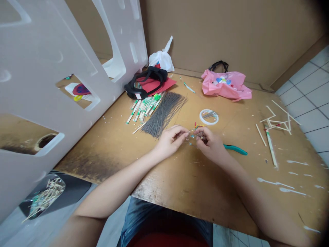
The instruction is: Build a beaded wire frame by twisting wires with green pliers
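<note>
As left hand point(169, 140) and right hand point(212, 145) pinch it, the thin wire point(195, 133) carries small colourful bits.

Worn table point(180, 192) bears wires point(164, 113), sticks point(144, 108), pliers point(235, 149), bags point(226, 85).

Hands are numbering two at centre frame: left hand point(169, 140), right hand point(210, 144), with one wire piece point(196, 132) between them. Plastic bags are numbering three: one pink bag point(226, 85) upper right, one white bag point(161, 58) top centre, one clear bag point(45, 197) lower left. One tape ring point(209, 117), one pliers point(235, 149), one grey wire bundle point(164, 113), one red sheet point(160, 84) and one black strap point(146, 80) are lying mid-frame. Wrapped sticks point(144, 108) and loose sticks point(275, 123) are proving too crowded to count.
</note>
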Demonstrator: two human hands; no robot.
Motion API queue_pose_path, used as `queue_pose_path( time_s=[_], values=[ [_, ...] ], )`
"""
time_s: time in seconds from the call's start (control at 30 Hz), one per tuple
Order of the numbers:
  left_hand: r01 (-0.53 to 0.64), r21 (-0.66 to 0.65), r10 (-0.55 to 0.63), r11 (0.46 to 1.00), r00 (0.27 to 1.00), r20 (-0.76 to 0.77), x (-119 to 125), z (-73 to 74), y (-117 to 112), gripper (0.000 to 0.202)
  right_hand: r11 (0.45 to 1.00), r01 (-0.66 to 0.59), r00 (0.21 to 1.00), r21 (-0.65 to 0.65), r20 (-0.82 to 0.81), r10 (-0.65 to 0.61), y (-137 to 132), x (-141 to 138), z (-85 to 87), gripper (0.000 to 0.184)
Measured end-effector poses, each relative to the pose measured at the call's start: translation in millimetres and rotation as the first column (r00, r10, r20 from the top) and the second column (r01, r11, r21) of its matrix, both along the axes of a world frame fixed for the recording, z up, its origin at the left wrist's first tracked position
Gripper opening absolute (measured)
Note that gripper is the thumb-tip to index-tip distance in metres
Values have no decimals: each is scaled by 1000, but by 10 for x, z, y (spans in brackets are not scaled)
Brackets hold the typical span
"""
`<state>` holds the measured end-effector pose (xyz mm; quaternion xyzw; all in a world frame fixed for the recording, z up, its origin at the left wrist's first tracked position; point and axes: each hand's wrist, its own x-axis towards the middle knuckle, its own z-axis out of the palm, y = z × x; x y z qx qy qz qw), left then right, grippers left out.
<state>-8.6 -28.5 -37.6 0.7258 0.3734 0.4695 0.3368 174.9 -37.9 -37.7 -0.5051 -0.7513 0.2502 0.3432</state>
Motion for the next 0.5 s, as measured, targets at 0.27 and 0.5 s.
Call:
queue_pose_path(
  time_s=[0.27, 0.5],
  values=[
    [20, 23, -21, 1000, 1000, 21, -13, 16, -4, 14, 999, -25, 998, -25, -56, 24, 38, 65, -40, 11],
    [11, 29, -12, 1000, 999, 43, -9, 0, -2, 14, 998, -48, 995, -42, -94, 44, 19, 49, 12, 10]
  ],
)
